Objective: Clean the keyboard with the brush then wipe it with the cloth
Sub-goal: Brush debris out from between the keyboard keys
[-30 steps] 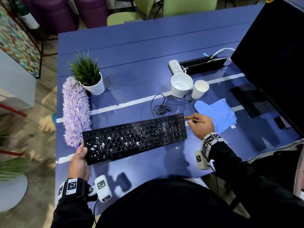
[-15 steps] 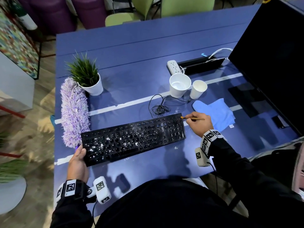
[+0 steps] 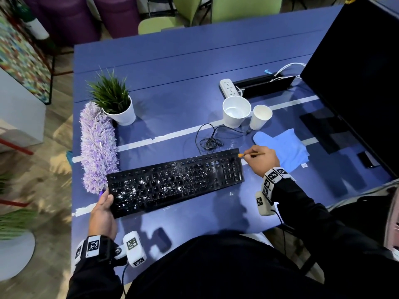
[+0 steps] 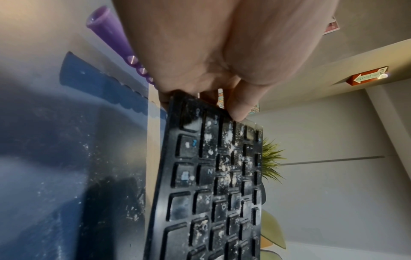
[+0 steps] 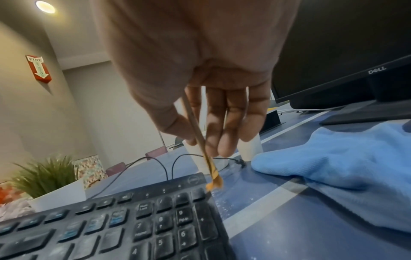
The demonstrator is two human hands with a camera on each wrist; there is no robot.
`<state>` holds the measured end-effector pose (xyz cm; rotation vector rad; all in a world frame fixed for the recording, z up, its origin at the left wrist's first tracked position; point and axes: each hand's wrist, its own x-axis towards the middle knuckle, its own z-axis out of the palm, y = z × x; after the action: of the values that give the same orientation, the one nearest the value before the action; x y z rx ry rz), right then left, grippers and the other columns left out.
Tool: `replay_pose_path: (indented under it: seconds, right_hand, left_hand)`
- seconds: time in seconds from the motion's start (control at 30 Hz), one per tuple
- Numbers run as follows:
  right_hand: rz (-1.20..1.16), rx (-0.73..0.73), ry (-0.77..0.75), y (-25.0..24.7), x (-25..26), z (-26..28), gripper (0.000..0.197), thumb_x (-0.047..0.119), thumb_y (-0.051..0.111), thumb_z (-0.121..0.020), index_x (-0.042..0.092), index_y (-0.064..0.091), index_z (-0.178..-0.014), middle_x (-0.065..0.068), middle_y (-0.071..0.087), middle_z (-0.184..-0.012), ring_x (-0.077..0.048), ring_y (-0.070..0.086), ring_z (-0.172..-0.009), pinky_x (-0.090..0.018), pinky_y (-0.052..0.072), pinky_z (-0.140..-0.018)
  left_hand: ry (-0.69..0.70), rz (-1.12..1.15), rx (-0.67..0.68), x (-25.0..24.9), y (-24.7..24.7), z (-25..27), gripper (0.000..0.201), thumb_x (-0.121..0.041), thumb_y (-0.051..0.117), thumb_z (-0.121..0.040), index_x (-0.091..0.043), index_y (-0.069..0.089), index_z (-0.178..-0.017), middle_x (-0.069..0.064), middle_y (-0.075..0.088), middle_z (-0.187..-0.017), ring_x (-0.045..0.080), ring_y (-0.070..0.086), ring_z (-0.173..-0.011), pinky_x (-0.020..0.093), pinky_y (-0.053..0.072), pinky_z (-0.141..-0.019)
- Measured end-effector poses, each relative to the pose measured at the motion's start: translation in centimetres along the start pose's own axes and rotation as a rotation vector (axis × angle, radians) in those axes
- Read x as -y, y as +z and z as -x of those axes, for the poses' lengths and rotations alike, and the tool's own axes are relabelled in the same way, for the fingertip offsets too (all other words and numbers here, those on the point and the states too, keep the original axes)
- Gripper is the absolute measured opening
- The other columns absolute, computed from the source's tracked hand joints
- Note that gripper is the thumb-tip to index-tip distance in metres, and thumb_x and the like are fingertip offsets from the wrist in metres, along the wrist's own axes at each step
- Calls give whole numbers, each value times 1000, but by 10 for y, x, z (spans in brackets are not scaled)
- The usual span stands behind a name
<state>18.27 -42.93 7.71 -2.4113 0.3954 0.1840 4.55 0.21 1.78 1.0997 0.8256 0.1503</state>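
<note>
A black keyboard (image 3: 174, 182) speckled with white crumbs lies slantwise on the blue table (image 3: 172, 67). My left hand (image 3: 103, 210) grips its near-left corner, thumb on top of the keys (image 4: 235, 107). My right hand (image 3: 262, 159) pinches a thin wooden brush (image 3: 251, 154) between thumb and fingers. The orange bristle tip (image 5: 214, 183) hangs at the keyboard's far-right corner (image 5: 200, 179), just over the edge. A blue cloth (image 3: 285, 148) lies flat to the right of the keyboard, just beyond my right hand (image 5: 222, 109).
A purple fluffy duster (image 3: 97, 147) and a potted plant (image 3: 116, 102) stand left of the keyboard. Two white cups (image 3: 236, 112), a coiled cable (image 3: 210, 141) and a power strip (image 3: 230, 87) sit behind it. A black monitor (image 3: 356, 67) fills the right side.
The brush tip has stayed at the keyboard's far-right corner with only small shifts. My left hand keeps its hold on the near-left corner.
</note>
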Motion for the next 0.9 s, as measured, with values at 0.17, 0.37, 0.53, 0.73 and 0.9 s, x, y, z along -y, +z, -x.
replay_pose_path:
  seconds: [0.17,0.37,0.53,0.73,0.9]
  right_hand:
    - [-126,18,-149,-1,6,4,13,18,64,-82,27,73,-82,9,72,-77,-9,66,-70,-12,50,-65]
    - [-22,71,-22,13,-5,19,19,23,67,-79,22,64,-61,16,61,-55,-10,61,-64,-19,45,-63]
    - [-96,-7,-115,16,-9,20,12,25,66,-80,27,66,-68,11,68,-68,-8,64,-67,-19,47,-67]
    - [-1,125,-129,20,-2,21,22,15,65,-81,18,65,-59,8,66,-58,-4,59,-60,-20,46,-61]
    - [-122,115,-146,24,-3,21,17,18,68,-80,31,69,-68,8,68,-63,-6,57,-55,-15,43,-58]
  left_hand:
    - [-2,-26,29,2,-6,-3,47,-5,32,-98,-4,41,-144,17,46,-147,26,44,-136,44,27,-117]
    - [20,-31,48,1,-4,-4,47,-4,33,-98,-5,41,-144,15,48,-144,24,45,-135,43,28,-117]
    - [20,-27,66,5,-6,-3,47,-2,31,-99,-3,39,-145,14,51,-142,22,49,-130,41,30,-116]
    - [30,-20,73,5,-4,-7,46,-3,31,-99,-4,39,-145,10,51,-141,23,46,-133,41,28,-117]
    - [35,-21,55,7,-8,-8,46,-3,32,-100,-4,39,-145,15,50,-143,23,45,-134,40,29,-117]
